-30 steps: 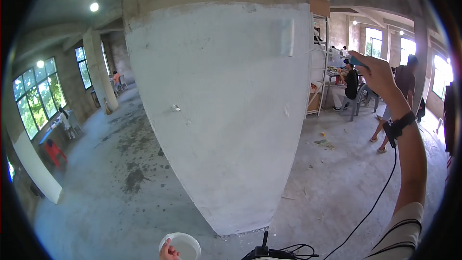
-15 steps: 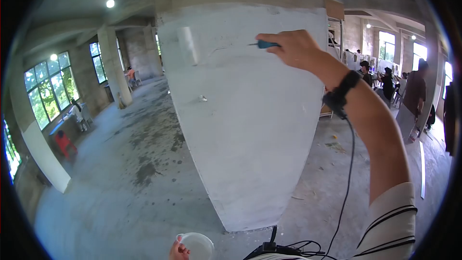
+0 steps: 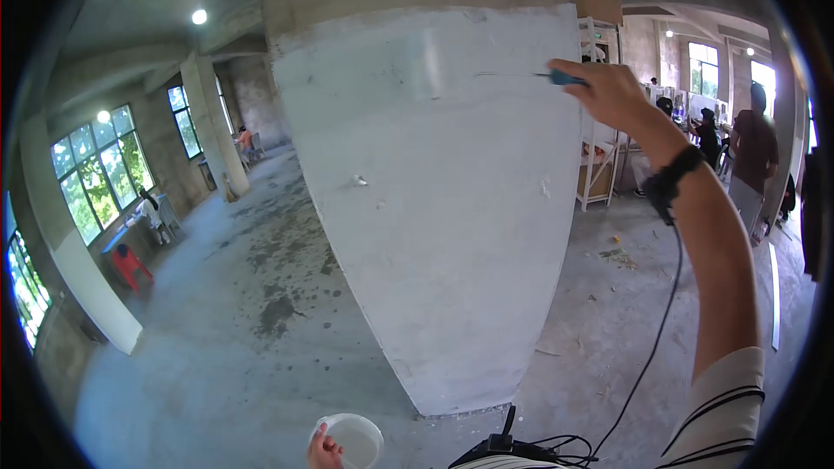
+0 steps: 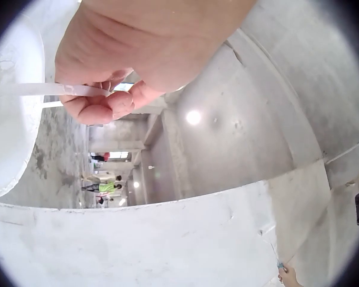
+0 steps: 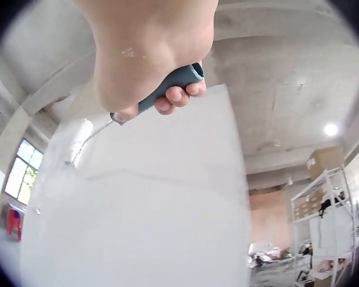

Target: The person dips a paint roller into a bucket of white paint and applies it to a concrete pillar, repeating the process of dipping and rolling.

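My right hand (image 3: pixel 612 100) grips the blue-green handle (image 5: pixel 170 84) of a paint roller, fingers wrapped round it. The white roller sleeve (image 3: pixel 430 65) lies upright against the upper part of a white-painted column (image 3: pixel 434 234), below its bare brown-grey top. A thin wire frame joins handle and sleeve. Low in the head view, my left hand (image 3: pixel 325 450) holds a white bucket (image 3: pixel 375 439) by its rim side. Seen from the left wrist, the curled fingers hook the bucket's white strap handle (image 4: pixel 42 89), with pale liquid inside the bucket in the head view.
A white shelf rack (image 3: pixel 598 156) with boxes stands behind the column's right edge. Seated and standing people (image 3: pixel 754 152) are farther right. A red stool (image 3: pixel 132 267) is at left. Wet dark patches (image 3: pixel 278 313) mark the floor. A black cable (image 3: pixel 651 356) hangs from my right wrist.
The roller swept left across the column from near its right edge, then came back right to about the middle. My left hand stays on the bucket handle; the head view shifted slightly.
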`<action>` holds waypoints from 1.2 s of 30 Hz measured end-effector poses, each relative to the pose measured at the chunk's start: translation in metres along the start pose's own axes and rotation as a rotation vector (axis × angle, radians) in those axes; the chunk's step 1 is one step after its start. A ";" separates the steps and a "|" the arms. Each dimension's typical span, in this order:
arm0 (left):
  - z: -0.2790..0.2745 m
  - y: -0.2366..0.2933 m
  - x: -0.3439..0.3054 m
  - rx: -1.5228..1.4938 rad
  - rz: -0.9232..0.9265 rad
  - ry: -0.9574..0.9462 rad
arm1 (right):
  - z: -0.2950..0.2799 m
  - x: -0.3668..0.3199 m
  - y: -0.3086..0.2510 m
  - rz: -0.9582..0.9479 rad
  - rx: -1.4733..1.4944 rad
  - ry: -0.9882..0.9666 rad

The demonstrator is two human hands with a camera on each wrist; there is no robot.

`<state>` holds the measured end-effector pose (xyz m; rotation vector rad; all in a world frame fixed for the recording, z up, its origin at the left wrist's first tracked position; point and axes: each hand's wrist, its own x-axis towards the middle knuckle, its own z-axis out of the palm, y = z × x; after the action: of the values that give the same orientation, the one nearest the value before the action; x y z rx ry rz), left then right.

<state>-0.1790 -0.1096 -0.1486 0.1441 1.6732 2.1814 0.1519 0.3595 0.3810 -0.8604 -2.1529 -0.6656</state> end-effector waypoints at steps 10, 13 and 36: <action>0.031 0.009 -0.004 0.501 0.208 -0.063 | -0.046 -0.095 0.133 0.042 -0.167 0.078; 0.027 0.000 0.004 0.367 0.144 -0.077 | -0.057 -0.091 0.125 0.079 -0.182 0.050; 0.025 0.051 -0.038 0.326 0.228 -0.056 | -0.023 0.062 -0.135 -0.245 -0.014 -0.007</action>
<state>-0.1485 -0.1119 -0.0871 0.5018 2.0544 2.0160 0.0293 0.2803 0.4168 -0.6117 -2.2835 -0.8003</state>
